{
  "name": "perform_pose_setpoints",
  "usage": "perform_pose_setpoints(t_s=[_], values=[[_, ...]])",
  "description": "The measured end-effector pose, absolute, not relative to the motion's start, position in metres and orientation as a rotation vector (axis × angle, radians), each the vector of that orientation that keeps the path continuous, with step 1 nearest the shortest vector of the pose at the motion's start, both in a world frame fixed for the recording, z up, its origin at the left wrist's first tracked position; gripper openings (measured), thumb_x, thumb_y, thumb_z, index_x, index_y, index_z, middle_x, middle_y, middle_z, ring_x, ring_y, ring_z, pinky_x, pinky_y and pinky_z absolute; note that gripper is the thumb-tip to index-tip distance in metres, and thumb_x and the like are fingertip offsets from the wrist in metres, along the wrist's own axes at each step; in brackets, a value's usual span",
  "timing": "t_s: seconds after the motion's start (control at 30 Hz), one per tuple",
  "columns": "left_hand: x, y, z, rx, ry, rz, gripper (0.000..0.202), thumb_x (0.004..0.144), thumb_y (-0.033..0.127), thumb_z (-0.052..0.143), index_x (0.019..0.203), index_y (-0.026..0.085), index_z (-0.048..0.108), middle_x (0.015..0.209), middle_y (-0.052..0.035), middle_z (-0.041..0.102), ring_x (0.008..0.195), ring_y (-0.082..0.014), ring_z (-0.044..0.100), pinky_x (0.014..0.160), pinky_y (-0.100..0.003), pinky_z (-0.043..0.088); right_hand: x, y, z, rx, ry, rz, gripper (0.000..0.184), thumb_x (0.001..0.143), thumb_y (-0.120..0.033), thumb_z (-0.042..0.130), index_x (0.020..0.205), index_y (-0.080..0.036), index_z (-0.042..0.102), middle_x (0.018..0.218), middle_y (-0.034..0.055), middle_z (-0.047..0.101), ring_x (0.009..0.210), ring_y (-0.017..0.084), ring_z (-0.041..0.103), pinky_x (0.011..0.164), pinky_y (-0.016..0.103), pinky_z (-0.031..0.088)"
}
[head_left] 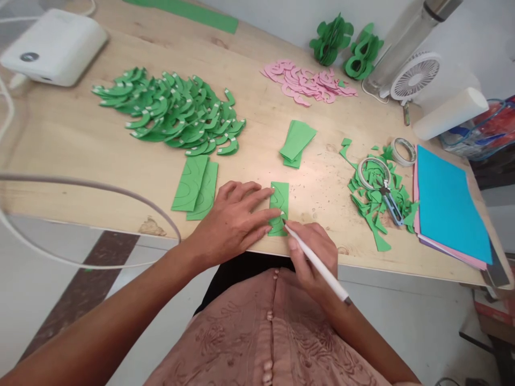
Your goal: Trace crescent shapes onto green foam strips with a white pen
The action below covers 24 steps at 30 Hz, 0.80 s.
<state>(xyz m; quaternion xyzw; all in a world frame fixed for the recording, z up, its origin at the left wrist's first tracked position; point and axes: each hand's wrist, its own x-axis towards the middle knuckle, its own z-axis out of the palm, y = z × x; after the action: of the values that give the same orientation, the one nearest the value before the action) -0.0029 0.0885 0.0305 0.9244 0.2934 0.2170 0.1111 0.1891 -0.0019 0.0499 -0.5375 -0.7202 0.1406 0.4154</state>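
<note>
A small green paper rectangle (278,199) with curved pencil-like outlines lies near the table's front edge. My left hand (237,220) is spread flat, its fingertips pressing on the left side of that paper. In my right hand (316,249) is a white pen (317,262), its dark tip touching or just above the paper's right edge. Left of my left hand lie two overlapping green pieces (189,185) with drawn curves. Beyond the hands sits a small fanned stack of green rectangles (298,139); I cannot make out any lines on it.
A heap of cut green shapes (177,112) and pink cut shapes (306,80) lie farther back. Green scraps (372,187), tape rolls (403,151) and scissors (391,206) are on the right, beside blue sheets (453,198). A cable (100,185) loops over the front left edge.
</note>
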Motion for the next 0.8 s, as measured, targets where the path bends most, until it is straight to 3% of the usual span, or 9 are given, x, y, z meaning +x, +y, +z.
perform_pose_setpoints(t_s=[0.33,0.8], values=[[-0.003,0.089,0.031,2.712,0.857,0.651,0.025,0.099,0.030,0.049,0.114,0.026,0.068,0.136,-0.0117,0.061,0.121,-0.0363,0.053,0.096,-0.058,0.040,0.179,-0.007,0.052,-1.513,-1.654,0.513,0.010,0.092,-0.020,0.055,0.094,-0.020,0.065,0.079,0.0022,0.071,0.072,0.018,0.066,0.068,0.032,0.051],[-0.003,0.088,0.031,2.706,0.856,0.648,0.025,0.099,0.030,0.049,0.115,0.025,0.068,0.136,-0.0121,0.060,0.122,-0.0375,0.053,0.096,-0.060,0.041,0.175,-0.001,0.054,-1.511,-1.726,0.410,0.013,0.094,-0.021,0.053,0.086,-0.021,0.064,0.074,0.0005,0.072,0.068,0.016,0.066,0.067,0.031,0.049]])
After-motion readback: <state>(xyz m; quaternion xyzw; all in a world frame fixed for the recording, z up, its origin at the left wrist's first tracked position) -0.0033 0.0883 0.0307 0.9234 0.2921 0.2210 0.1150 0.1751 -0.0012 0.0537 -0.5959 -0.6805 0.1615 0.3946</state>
